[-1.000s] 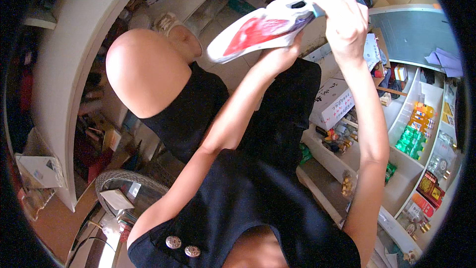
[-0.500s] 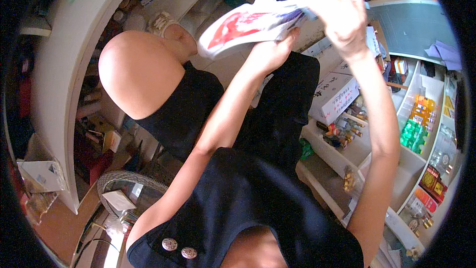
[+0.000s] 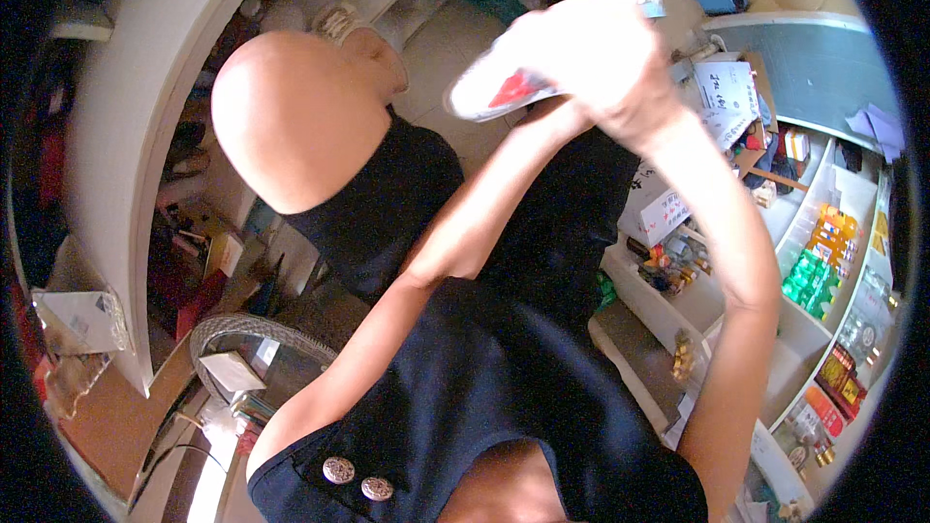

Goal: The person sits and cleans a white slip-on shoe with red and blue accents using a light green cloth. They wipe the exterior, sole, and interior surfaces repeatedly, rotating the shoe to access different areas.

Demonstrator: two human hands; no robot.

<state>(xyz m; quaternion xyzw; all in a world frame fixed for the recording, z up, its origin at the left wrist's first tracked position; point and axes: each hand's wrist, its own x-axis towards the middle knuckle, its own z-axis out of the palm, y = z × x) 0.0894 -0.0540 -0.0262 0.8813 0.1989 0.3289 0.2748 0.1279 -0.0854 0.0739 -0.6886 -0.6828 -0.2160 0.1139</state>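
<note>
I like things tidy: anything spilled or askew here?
No spill shows. The purple sheet at far right looks askew, crumpled at the grey panel. The white pack is too washed out to judge.

Left of the right hand [image 3: 615, 63], a knee [image 3: 286, 126] is jutting out; rightward, a box [image 3: 666, 218] is lying, and bottles [image 3: 821, 261] are sitting in a rack [image 3: 799, 339] (farther right, over there).

Blurred at the right hand [image 3: 620, 73], hiding much of the shoe [image 3: 484, 87] under its fingers! Hard to see the left hand [image 3: 568, 118] behind them; impossible to sort tiny bottles [image 3: 675, 269] below-right.
</note>
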